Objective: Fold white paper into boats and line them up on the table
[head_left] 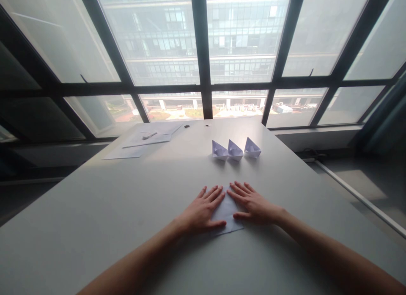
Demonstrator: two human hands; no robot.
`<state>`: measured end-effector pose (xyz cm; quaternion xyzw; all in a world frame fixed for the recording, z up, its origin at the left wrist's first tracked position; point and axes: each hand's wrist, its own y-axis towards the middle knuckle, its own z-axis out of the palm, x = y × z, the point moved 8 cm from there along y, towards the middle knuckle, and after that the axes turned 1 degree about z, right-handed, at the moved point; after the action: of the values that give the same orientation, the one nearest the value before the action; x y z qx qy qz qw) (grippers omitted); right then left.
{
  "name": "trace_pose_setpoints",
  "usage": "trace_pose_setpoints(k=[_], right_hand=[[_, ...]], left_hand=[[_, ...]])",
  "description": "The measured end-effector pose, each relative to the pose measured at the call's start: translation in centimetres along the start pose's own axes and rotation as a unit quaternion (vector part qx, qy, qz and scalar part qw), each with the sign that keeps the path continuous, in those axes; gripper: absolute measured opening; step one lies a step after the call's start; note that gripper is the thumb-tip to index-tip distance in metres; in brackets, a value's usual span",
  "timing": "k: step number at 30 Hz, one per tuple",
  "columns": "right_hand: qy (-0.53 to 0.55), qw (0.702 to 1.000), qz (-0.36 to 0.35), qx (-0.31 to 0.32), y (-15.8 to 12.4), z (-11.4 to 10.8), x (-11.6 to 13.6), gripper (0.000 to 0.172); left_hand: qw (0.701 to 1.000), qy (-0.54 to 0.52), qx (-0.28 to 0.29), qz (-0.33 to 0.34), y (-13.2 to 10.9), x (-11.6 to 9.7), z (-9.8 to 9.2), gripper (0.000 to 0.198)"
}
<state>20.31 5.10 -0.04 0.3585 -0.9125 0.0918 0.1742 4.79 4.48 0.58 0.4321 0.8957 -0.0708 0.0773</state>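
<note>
A small sheet of white paper (227, 216) lies flat on the table under both my hands. My left hand (204, 210) rests on its left side, fingers stretched out and thumb apart. On its right side lies my right hand (252, 204), also flat with the fingers spread. Parts of the paper's side edges are hidden beneath the hands; its lower edge shows between the wrists. Beyond the hands, three folded paper boats stand in a row: a left one (219, 151), a middle one (235, 151) close against it, and a right one (252, 148) slightly apart.
The white table (111, 219) reaches toward a large framed window. Flat paper sheets (127, 153) lie at its far left, with a small white object (149, 135) on them that I cannot make out. Two holes, one a dark round hole (187, 126), are near the far edge.
</note>
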Motion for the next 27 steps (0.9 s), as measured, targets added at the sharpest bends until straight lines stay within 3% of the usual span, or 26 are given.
trace_pose_setpoints(k=[27], right_hand=[[0.011,1.000,-0.012,0.007,-0.21,-0.36,0.12,0.088]], left_hand=[[1.000,-0.002,-0.001,-0.001,-0.04,-0.01,-0.03,0.096]])
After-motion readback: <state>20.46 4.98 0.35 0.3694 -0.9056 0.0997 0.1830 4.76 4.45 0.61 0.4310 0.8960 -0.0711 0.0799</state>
